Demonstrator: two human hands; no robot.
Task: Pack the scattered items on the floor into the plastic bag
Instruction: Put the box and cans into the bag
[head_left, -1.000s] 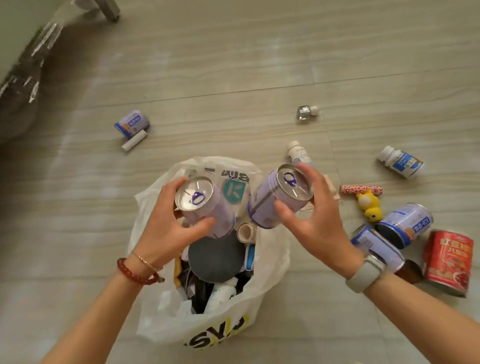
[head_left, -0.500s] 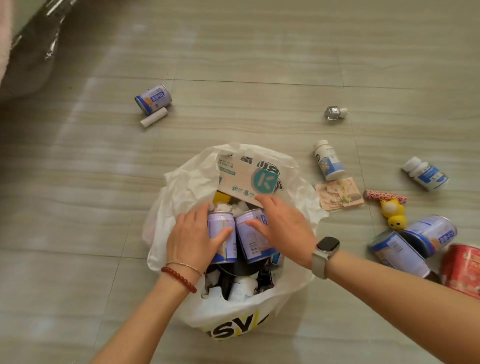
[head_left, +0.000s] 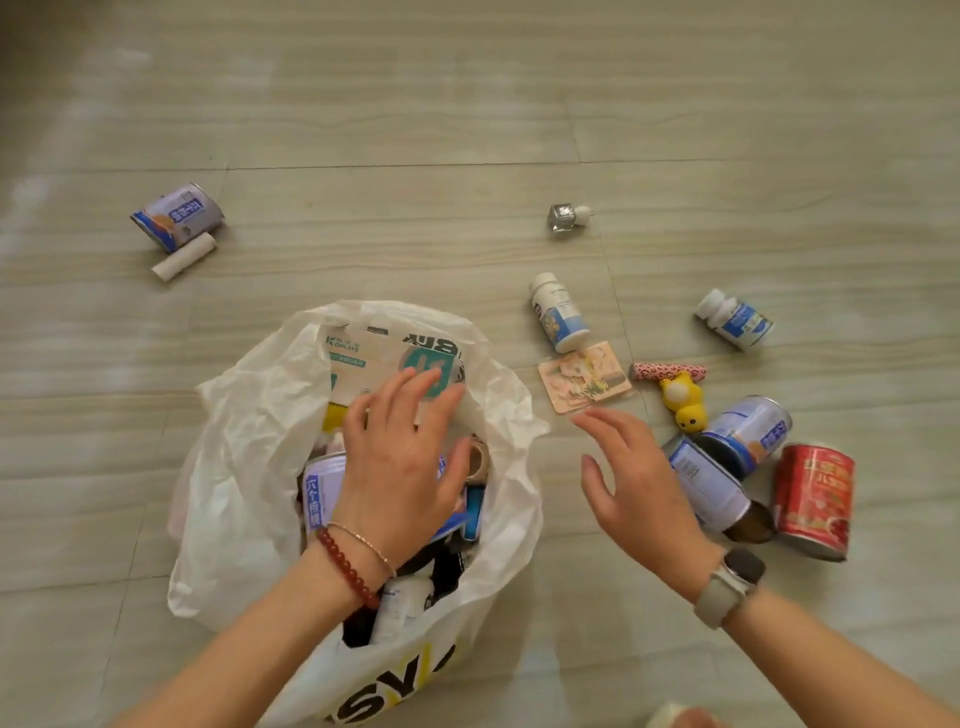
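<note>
A white plastic bag stands open on the floor, holding a cardboard box, purple cans and other items. My left hand lies flat over the cans inside the bag, fingers spread, gripping nothing. My right hand hovers open just right of the bag, above the floor. Close to its right lie two blue-and-white cans and a red can. A card, a pink tube and a yellow duck toy lie beyond my right hand.
Two white pill bottles lie at the right. A small glass bottle sits farther back. At the far left a can rests beside a white roll. The floor is pale tile.
Both hands lowered the two purple cans into the bag and let go. My right hand has since moved out of the bag to the right; my left stays over the cans.
</note>
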